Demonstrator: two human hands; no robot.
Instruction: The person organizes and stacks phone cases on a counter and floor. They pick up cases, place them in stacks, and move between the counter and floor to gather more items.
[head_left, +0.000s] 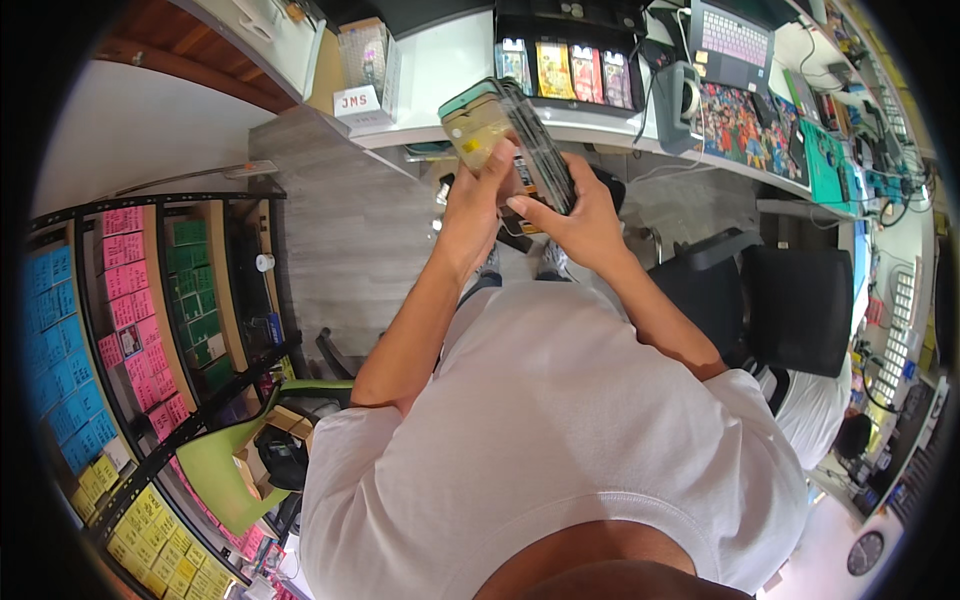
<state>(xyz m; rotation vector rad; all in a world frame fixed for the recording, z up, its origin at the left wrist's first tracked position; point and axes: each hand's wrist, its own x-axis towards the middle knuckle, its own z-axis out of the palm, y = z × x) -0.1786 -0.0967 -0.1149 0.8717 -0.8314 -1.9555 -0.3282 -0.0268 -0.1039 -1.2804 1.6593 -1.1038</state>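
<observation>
A stack of thin phone-shaped panels (540, 154) is held between my two hands, above the floor and close to the white counter's front edge. My left hand (480, 184) grips the stack's left side, its thumb on a gold-toned panel (472, 131) with a yellow sticker and a teal top edge. My right hand (589, 214) wraps the right side, where several dark panels fan out edge-on. Their exact kind is hard to settle. Beyond the stack, an open black cash drawer (574, 107) holds banknotes in compartments.
A white box (365, 105) stands on the counter (442, 82) at left. Tape dispenser (675, 109) and laptop (727, 45) are at right. Black office chair (795, 307) stands to my right, a green chair (217, 472) to my left. Shelves (161, 300) hold colour-labelled boxes. Another person's white clothing (817, 412) shows behind the black chair.
</observation>
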